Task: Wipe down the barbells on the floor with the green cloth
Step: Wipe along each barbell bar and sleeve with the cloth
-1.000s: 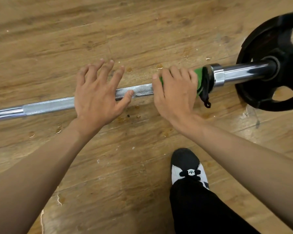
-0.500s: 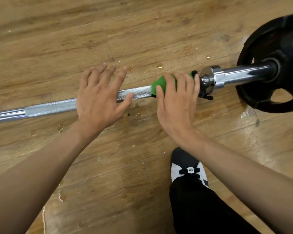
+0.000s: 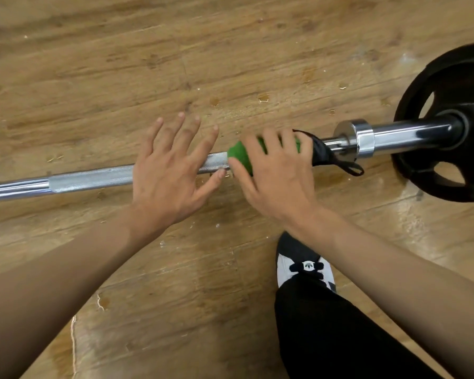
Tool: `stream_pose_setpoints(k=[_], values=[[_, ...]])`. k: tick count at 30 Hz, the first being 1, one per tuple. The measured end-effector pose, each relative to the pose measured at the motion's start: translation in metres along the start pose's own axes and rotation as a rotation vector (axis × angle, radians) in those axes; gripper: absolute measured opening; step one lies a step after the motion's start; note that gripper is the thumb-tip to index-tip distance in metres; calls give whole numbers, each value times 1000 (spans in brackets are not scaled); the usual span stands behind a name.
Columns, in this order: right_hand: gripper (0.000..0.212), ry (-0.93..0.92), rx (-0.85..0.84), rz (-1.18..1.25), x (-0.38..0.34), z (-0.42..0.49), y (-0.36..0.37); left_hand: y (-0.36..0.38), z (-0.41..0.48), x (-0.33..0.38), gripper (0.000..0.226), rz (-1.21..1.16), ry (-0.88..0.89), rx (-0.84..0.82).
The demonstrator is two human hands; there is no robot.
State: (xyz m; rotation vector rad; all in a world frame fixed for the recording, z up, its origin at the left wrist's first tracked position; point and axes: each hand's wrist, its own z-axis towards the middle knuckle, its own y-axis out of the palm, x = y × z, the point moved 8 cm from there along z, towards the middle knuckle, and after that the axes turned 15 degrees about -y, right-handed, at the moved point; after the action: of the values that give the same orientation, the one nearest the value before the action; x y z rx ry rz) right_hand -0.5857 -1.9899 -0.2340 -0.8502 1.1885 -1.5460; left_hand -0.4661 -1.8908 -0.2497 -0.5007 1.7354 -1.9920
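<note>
Moved since half a second ago: right hand (image 3: 277,176) and green cloth (image 3: 240,157), now further along the barbell (image 3: 93,177) away from the collar (image 3: 359,138), with a short stretch of bare shaft showing between the cloth's black edge and the collar, where they were pressed up against it before. Left hand (image 3: 167,170): much the same spot on the bar as before, laid flat across the rough, cross-hatched grip section, four fingers straight and spread past the far side of the shaft, thumb angled out on the near side with its tip close to the right thumb; it holds nothing, only rests on the metal. Right hand: fingers curled over the top of the cloth, thumb on the near side, gripping the cloth wrapped round the shaft. Green cloth: bunched round the bar under the right hand, green showing at the thumb end and between the fingers; black trim (image 3: 319,151) sticks out at the collar end, and a thin black loop (image 3: 350,168) hangs from it just below the shaft. Barbell: lies on the wooden floor (image 3: 230,50), running from the left edge of the view to the right, smooth chrome at the far left, then the rough grip. Weight plate (image 3: 454,67): black, with cut-out openings, on the thick sleeve (image 3: 411,134) beyond the collar, partly cut off by the right edge. Floor: worn, with small flecks and scuffs. Shoe (image 3: 293,247): black and white, planted below the right wrist, a black trouser leg (image 3: 340,337) above it.
</note>
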Motion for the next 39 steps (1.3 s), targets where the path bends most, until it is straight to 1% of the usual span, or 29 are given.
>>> stream_pose_setpoints(k=[1, 2, 5, 7, 9, 12, 14, 15, 19, 22, 23, 24, 26, 27, 28, 32, 35, 37, 39], values=[[47, -15, 9, 15, 8, -10, -2, 0, -3, 2, 72, -2, 15, -23], [47, 15, 16, 16, 19, -22, -4, 0, -7, 2, 73, -6, 32, -50], [49, 214, 22, -24, 42, -52, -9, -5, -20, -9, 74, -19, 68, -113], [49, 305, -19, -80, 35, -54, -9, -7, -26, -25, 73, 6, 33, -123], [48, 273, -44, -93, 16, -43, -8, -3, -30, -37, 75, 38, -12, -151], [43, 94, -57, -63, -19, -33, -7, 1, -38, -35, 76, 47, -10, -168], [41, -4, -64, -24, -21, -40, -8, -1, -43, -33, 77, 46, -6, -143], [41, -13, -55, 4, -12, -47, -10, -2, -45, -33, 76, 44, -3, -127], [44, 125, -56, 11, 30, -86, -19, -3, -51, -31, 75, 50, -8, -96], [41, 258, -60, -44, 15, -73, -19, -4, -54, -29, 75, 52, -8, -83], [40, 255, -53, -33, 2, -61, -18, -5, -55, -29, 74, 50, -5, -77], [39, 208, -44, 1, -12, -50, -16, -5, -55, -29, 74, 49, -3, -71], [37, 54, -34, 58, -31, -41, -15, -5, -54, -29, 76, 51, -10, -73], [37, -4, -42, 72, -29, -44, -14, -4, -53, -30, 77, 53, -17, -80], [38, -20, -52, 76, -21, -51, -14, -4, -53, -30, 77, 53, -21, -88], [43, 163, -74, 41, 28, -86, -19, -3, -51, -31, 77, 63, -21, -84], [40, 281, -67, -26, 17, -66, -16, -2, -49, -32, 78, 74, -24, -70], [40, 227, -70, -5, -6, -43, -12, -1, -46, -34, 78, 75, -31, -61], [38, 80, -71, 34, -19, -37, -9, -2, -42, -36, 77, 72, -41, -42]])
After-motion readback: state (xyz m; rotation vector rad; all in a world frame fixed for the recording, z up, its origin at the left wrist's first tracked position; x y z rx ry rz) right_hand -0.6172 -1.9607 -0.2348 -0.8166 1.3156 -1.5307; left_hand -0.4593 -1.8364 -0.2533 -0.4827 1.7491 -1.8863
